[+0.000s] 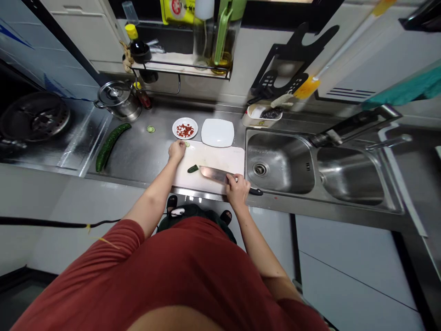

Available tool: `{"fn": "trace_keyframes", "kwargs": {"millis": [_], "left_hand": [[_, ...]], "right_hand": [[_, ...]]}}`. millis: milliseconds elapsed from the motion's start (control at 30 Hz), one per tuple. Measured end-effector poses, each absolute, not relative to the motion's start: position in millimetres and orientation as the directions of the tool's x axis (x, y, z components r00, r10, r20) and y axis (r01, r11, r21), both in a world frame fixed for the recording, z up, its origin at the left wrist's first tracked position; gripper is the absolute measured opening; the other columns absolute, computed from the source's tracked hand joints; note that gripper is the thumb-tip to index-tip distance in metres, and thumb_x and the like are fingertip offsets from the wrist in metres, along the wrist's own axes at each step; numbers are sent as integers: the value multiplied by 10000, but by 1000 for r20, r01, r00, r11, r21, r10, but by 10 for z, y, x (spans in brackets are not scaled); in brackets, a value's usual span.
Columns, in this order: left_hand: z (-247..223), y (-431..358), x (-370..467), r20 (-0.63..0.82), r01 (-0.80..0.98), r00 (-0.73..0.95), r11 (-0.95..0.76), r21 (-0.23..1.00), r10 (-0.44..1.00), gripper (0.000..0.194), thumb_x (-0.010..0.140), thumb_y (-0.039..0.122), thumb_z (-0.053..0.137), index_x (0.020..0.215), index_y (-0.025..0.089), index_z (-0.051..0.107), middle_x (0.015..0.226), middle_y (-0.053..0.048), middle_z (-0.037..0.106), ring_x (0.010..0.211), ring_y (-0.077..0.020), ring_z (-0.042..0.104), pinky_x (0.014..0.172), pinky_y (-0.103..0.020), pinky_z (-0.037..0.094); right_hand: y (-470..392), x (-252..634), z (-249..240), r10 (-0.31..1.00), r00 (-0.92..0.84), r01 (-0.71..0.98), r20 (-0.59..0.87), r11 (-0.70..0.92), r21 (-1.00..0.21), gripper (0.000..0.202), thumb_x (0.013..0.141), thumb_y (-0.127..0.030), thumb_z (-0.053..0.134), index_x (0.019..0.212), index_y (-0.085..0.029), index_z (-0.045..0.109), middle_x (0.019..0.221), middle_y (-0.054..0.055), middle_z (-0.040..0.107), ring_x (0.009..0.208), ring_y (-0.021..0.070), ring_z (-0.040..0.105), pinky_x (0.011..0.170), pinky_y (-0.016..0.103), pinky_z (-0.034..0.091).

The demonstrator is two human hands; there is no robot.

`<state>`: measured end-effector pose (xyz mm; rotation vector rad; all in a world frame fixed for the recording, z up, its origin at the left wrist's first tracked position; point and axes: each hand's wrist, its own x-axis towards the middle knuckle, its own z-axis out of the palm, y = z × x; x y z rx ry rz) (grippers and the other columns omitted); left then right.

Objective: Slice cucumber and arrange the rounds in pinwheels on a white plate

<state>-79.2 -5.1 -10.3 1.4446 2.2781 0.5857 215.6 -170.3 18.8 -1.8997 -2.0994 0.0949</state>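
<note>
My right hand (237, 189) is wrapped round a kitchen knife (214, 174). The broad blade lies low over the white cutting board (220, 158) and points left; a black handle end shows past my hand. Just off the blade tip is a short cut piece of cucumber (193, 169), dark green side up. At the board's upper left corner, my left hand (177, 151) has its fingers closed at some pale green cucumber slices (187, 144). The fingertips are partly hidden, so how many slices they hold is unclear.
Behind the board stand a small plate of chopped red pieces (185, 130) and a white square plate (217, 132). Left are cucumber slices (150, 129), a whole cucumber (110, 146), a steel pot (119, 99) and a wok (34, 115). A double sink (280, 161) adjoins on the right.
</note>
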Motion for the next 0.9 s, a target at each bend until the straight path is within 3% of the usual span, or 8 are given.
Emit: {"fn": "trace_keyframes", "kwargs": {"millis": [367, 667, 900], "left_hand": [[-131, -652, -652, 107, 619, -425, 202, 759, 899, 239, 825, 323, 526, 958, 197, 680, 833, -38, 678, 725, -157, 588, 713, -272, 449], [-164, -1164, -531, 275, 688, -169, -86, 721, 947, 187, 867, 308, 533, 911, 194, 674, 881, -48, 653, 771, -150, 580, 758, -286, 461], [-224, -1263, -510, 346, 716, 16, -252, 651, 938, 205, 895, 315, 516, 953, 212, 684, 949, -58, 652, 934, -173, 588, 862, -328, 463]], "right_hand": [[-1631, 2039, 307, 1000, 8, 958, 14, -4, -288, 407, 880, -194, 439, 1263, -229, 571, 1053, 88, 498, 909, 206, 482, 799, 310, 318], [-1483, 1811, 440, 979, -152, 904, -133, 84, -418, 373, 988, -293, 302, 1259, -193, 539, 1067, 77, 557, 911, 184, 551, 784, 253, 389], [-1394, 1569, 519, 922, -287, 901, -258, 169, -400, 258, 973, -261, 349, 1054, -156, 570, 1035, 98, 633, 938, 199, 579, 795, 253, 386]]}}
